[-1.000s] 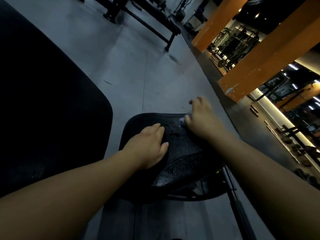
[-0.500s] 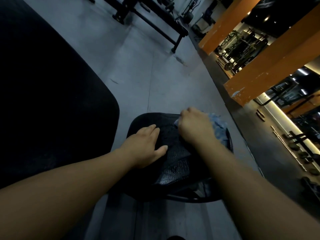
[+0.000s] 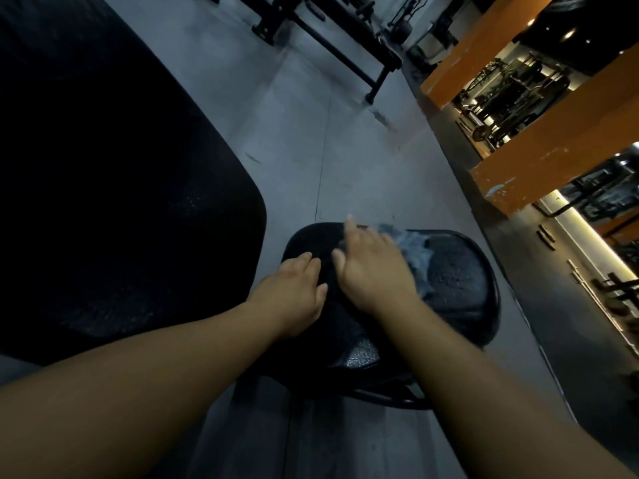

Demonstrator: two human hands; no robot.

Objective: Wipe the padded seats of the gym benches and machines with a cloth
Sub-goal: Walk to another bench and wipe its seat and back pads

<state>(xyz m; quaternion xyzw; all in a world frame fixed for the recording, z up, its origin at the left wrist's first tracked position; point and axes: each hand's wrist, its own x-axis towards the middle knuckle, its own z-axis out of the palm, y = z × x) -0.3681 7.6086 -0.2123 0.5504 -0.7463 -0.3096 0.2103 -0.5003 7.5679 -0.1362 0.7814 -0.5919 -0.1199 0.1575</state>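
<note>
So the right hand [image 3: 375, 271] is flat on top of a pale blue cloth [image 3: 413, 248], fingers spread fairly wide and pressing down rather than gripping, and the cloth sits bunched on the far side of the black seat pad [image 3: 456, 274], sticking out from under the palm toward the right. The left hand [image 3: 294, 288] rests on the near-left part of the same pad, fingers loosely together and empty, looks like it's just steadying things. Biggest thing I'd worry about: since the cloth is only pinned under an open palm and not actually held, it could bunch up more or slide out from under the hand on a fast stroke, and then you're wiping with bare skin and missing patches. The pad looks a bit wet and shiny near the front edge, so a slick surface makes that slip more likely, and the bracing hand could skid too. Also the pad seems tilted on its frame, so leaning hard on one side might make it rock, can't tell how solid the mount is. The big dark backrest [image 3: 114, 188] on the left is close by, so easy to skip it and forget it needs doing.
</note>
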